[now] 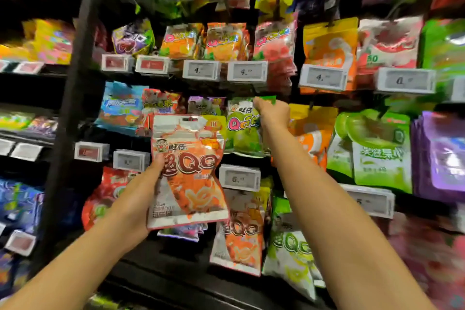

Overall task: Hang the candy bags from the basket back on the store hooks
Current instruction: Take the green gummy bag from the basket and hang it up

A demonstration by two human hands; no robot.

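From the head camera, the right hand [273, 112] reaches up to the third row of the display and pinches the top edge of a glossy green plastic candy bag [242, 131], its fingers curled on the header strip up where the hook would sit. The hook itself is hidden behind the hand, so I cannot tell whether the punched hole is already over it. To do this step well, the header should probably be kept flat and square to the hook, slid straight back until the bag hangs free behind the white plastic price tag [239, 178] of the row below, and only then released.

The left hand [141, 199] grips the left edge of a shiny orange-and-white foil candy bag [187, 171], thumb on the printed front, fingers curled behind. It is held upright in front of the shelving, clear of any hook, its dark slot-shaped hang hole [190, 119] showing at the top. A matching orange bag [240, 231] hangs lower right, which is likely where it belongs.

The bags are thin, crinkly, reflective pouches, flat at the sealed edges and puffed in the middle, so they will flex and slip easily. The basket is not in view.
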